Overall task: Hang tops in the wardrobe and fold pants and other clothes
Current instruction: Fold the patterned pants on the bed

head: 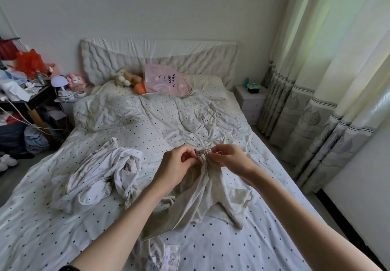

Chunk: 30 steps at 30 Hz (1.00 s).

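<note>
Beige pants with an elastic waistband hang over the bed, legs trailing on the dotted sheet. My left hand pinches the waistband's left end and my right hand pinches its right end, holding it up between them. A crumpled white garment lies in a heap to the left on the bed. Another white printed piece of clothing lies near the bed's front edge, partly under my left forearm.
A rumpled dotted duvet covers the far half of the bed, with plush toys and a pink bag at the headboard. A cluttered desk stands left; a nightstand and curtains stand right.
</note>
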Tool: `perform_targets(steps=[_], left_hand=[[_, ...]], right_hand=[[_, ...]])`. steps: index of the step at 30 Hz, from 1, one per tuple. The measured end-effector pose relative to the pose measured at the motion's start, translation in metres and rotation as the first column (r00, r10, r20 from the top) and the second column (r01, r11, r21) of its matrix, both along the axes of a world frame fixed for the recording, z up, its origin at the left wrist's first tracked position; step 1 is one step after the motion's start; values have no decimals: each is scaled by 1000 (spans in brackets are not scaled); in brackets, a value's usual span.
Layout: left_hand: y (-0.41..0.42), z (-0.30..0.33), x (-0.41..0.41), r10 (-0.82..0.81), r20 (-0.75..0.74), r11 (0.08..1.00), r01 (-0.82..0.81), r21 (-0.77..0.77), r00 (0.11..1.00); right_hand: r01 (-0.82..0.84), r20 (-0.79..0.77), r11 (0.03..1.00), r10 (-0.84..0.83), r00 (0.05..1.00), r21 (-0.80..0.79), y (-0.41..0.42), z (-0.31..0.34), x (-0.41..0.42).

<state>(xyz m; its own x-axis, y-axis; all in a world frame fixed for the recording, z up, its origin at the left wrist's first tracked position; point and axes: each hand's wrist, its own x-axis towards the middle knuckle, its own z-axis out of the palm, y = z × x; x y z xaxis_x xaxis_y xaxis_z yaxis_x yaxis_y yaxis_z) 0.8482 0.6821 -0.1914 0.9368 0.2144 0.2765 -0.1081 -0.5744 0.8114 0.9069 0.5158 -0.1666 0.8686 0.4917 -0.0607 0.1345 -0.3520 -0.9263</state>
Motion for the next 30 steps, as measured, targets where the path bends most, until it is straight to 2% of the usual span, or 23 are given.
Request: perform_targets(steps=[3,7,12,14,16,17,19,21,23,26,30], left_hand=[[0,8,3,11,17,1000,-11,8,1000],[0,13,3,22,74,1000,-21,-14,997],[3,14,4,-47,89,998,45,33,995],[15,12,6,-95,34,989,91,115,995],[32,10,8,-97,-95,976,114,188,991],[40,10,9,-106,-154,974,133,181,982],[49,10,11,-192,-204,977,207,57,960],[48,13,14,-286,-157,958,280,-60,945],[43,19,17,-342,-84,938,335,-87,936],[32,30,22,-423,-23,906,422,-30,906],[26,44,33,-450,-158,849,476,229,879]], right_hand=[[-9,39,999,10,999,-38,0,0,0],[-101,-56,990,107,993,94,-1,5,-3],[-73,93,995,67,993,63,-2,2,-1],[-62,94,997,57,994,55,-8,5,3],[-87,43,993,84,996,85,-20,11,10],[-104,22,989,102,995,105,-27,15,13],[-131,4,979,132,991,154,-36,23,18],[-139,-9,966,144,990,216,-41,31,21],[-137,-13,961,144,989,242,-44,38,24],[-153,-19,961,162,987,230,-47,46,25],[-147,-3,965,151,989,216,-50,54,27]])
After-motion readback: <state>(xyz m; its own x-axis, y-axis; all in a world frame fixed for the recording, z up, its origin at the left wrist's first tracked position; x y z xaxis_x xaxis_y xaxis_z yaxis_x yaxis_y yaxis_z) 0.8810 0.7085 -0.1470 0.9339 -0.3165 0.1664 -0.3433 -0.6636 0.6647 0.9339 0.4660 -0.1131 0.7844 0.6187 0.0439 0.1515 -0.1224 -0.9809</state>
